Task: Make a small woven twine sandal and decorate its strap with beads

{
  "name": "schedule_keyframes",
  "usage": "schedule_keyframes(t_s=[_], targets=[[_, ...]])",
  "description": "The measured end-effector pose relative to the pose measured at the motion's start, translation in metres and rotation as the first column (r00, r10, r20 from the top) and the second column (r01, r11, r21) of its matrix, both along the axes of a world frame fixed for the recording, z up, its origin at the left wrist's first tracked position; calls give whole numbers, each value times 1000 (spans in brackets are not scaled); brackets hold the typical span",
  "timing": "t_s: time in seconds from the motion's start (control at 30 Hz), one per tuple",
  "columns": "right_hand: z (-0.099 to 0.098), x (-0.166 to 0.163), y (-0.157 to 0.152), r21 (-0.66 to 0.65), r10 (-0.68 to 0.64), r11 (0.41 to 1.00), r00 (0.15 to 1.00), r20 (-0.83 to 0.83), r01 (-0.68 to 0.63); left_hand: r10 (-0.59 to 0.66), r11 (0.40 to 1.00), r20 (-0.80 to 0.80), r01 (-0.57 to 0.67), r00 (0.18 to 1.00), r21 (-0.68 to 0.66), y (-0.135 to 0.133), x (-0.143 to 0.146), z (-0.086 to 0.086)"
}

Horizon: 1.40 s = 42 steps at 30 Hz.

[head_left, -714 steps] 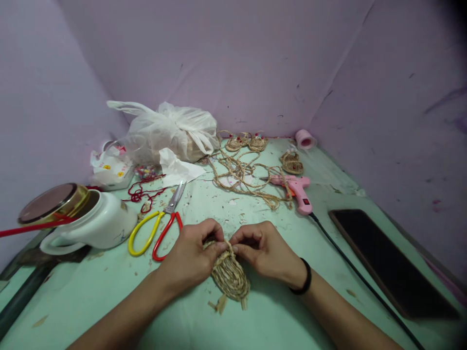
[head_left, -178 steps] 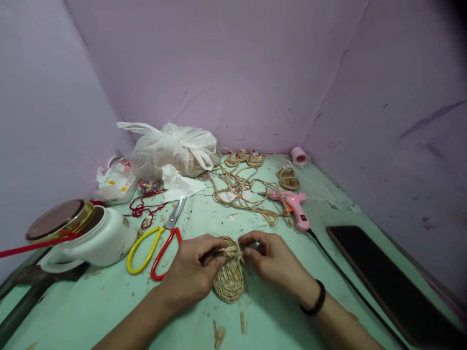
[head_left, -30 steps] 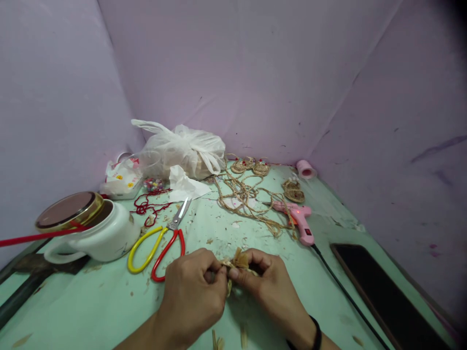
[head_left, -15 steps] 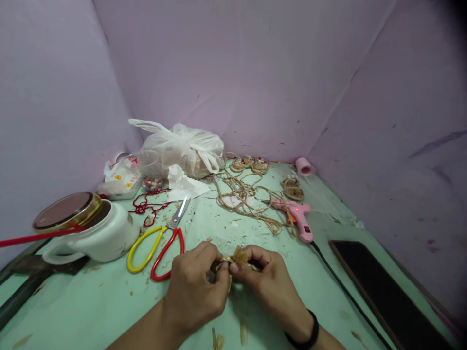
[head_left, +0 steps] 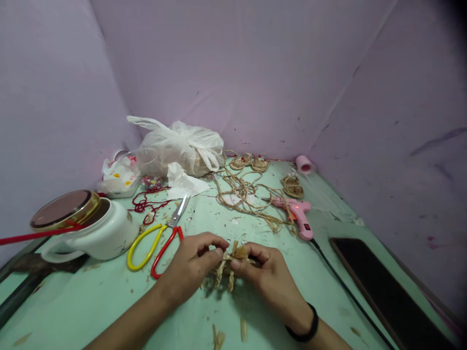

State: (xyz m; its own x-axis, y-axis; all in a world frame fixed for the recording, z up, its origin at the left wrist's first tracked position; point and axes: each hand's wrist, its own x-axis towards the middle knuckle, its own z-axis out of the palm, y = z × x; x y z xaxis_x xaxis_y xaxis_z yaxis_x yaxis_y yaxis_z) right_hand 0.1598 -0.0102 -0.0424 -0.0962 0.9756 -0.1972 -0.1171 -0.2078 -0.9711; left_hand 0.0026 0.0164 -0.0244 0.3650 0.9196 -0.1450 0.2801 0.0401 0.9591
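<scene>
My right hand (head_left: 264, 270) pinches a small piece of braided straw (head_left: 229, 267) between thumb and fingers. Two plaited strands hang from its lower side, and flat tan straw ends stick up at the top. At its upper left, my left hand (head_left: 197, 260) has thumb and forefinger drawn together on the straw, in a loose pinch; their exact contact is hard to see. Scissors (head_left: 175, 218) with one yellow and one red handle lie beyond my left hand, blades partly apart. Loose straw scraps (head_left: 219, 338) are on the table below the hands.
A pink glue gun (head_left: 297, 211) with a black cord and a dark phone (head_left: 379, 291) lie right. Tangled twine (head_left: 241, 194), small woven pieces (head_left: 292, 186) and a white plastic bag (head_left: 178, 146) are behind. Left are a white teapot (head_left: 113, 233) and a hammer-like tool (head_left: 36, 265).
My left hand has shifted slightly up and left and its grip has loosened, uncovering the hanging plaited strands. The right hand stays on the straw piece.
</scene>
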Motion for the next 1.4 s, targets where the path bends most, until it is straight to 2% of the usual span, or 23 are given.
schedule_keyframes(t_s=[0.2, 0.3, 0.4, 0.5, 0.6, 0.83, 1.17, 1.23, 1.3, 1.4], targets=[[1, 1, 2, 12, 24, 1000, 998, 66, -25, -23, 956, 249, 94, 968, -279, 12, 2, -12], [-1, 2, 2, 28, 30, 999, 995, 91, -33, -14, 918, 266, 118, 964, -380, 17, 3, -13], [-1, 2, 1, 24, 37, 999, 992, 121, -40, -82, 897, 239, 176, 968, -405, 20, 3, -9], [-1, 1, 0, 33, 45, 998, 992, 120, -49, -171, 877, 229, 254, 958, -407, 21, 3, -8], [-1, 0, 0, 52, 50, 997, 993, 109, -56, -190, 878, 215, 264, 958, -399, 19, 4, -10], [-4, 1, 0, 57, 47, 997, 996, 73, -51, -79, 928, 129, 120, 989, -353, 13, 9, -16], [-10, 1, 1, 147, 40, 988, 997, 64, -49, 45, 957, 87, -18, 995, -291, 15, 17, -20], [-12, 1, 2, 123, 34, 992, 999, 28, -37, 83, 963, 99, -54, 992, -264, 16, 16, -18], [-12, 3, 4, 64, 16, 998, 999, -42, -13, 100, 980, 117, -77, 988, -184, 17, 13, -13], [-11, 7, 6, -54, -16, 999, 986, -169, 7, 9, 997, 166, 4, 986, -80, 17, 8, -7]])
